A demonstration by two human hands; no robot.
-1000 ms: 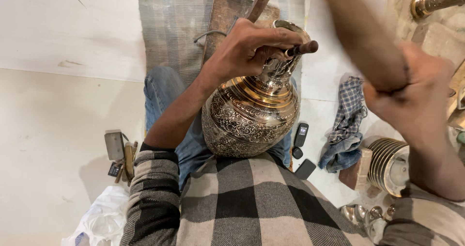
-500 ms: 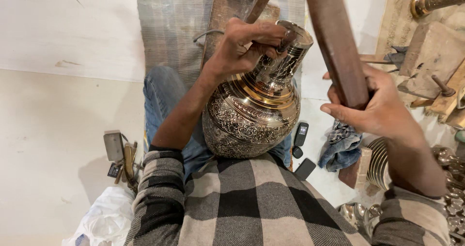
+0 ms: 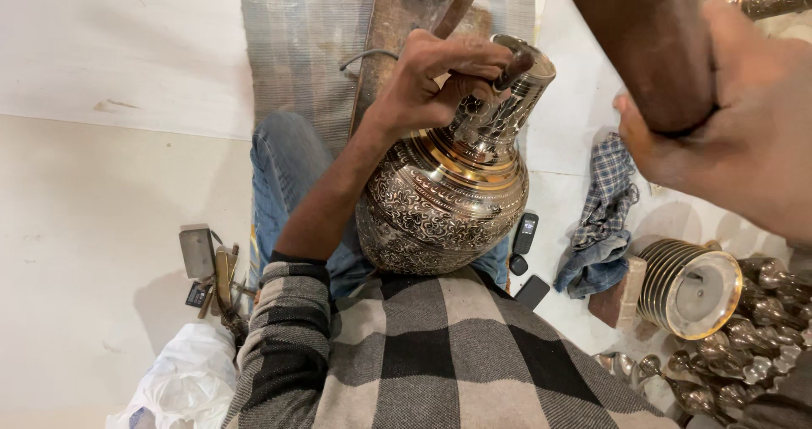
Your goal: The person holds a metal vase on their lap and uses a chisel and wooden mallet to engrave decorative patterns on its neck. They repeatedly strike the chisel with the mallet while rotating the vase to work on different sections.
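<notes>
Engraved brass vase (image 3: 448, 192) lies tilted in the person's lap, neck pointing away, where the left hand (image 3: 436, 78) pinches a small punch (image 3: 514, 64) against its rim, while the right hand (image 3: 727, 116), clenched around a wooden mallet (image 3: 647, 44), hovers up and right of the neck.

Wooden mallet (image 3: 647, 44) — top cropped, blurred

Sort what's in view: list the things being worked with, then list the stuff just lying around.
In use:
- engraved brass vase, lying across the lap
- small punch tool, pinched by the left hand against the vase's neck
- wooden mallet, gripped in the right hand

Lying about:
- checked cloth
- ribbed brass piece
- black phone
- white bag
</notes>
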